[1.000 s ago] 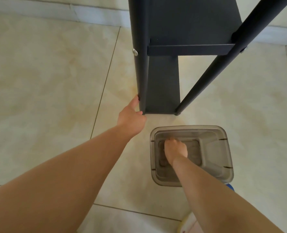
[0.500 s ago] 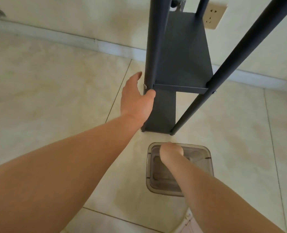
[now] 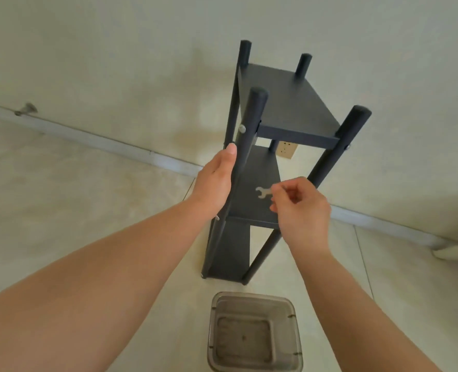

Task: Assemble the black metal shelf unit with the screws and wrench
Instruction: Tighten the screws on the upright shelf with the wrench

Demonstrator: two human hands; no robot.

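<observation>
The black metal shelf unit (image 3: 297,108) stands upright on the tiled floor with its shelves fixed between the posts. My left hand (image 3: 214,183) grips the near left post (image 3: 252,124) just below a silver screw head (image 3: 241,128). My right hand (image 3: 303,208) hovers over the middle shelf, fingers curled. It pinches one end of a small silver wrench (image 3: 262,194), whose open jaw points left. The wrench's other end is hidden by the fingers.
A clear plastic container (image 3: 213,320) sits on the floor just in front of the shelf's foot. The wall with a socket (image 3: 285,151) is close behind the unit. A pale object (image 3: 456,251) lies at the right by the skirting.
My right hand came up out of the container with the wrench to the middle shelf. My left hand slid up the near left post. My view tilted upward.
</observation>
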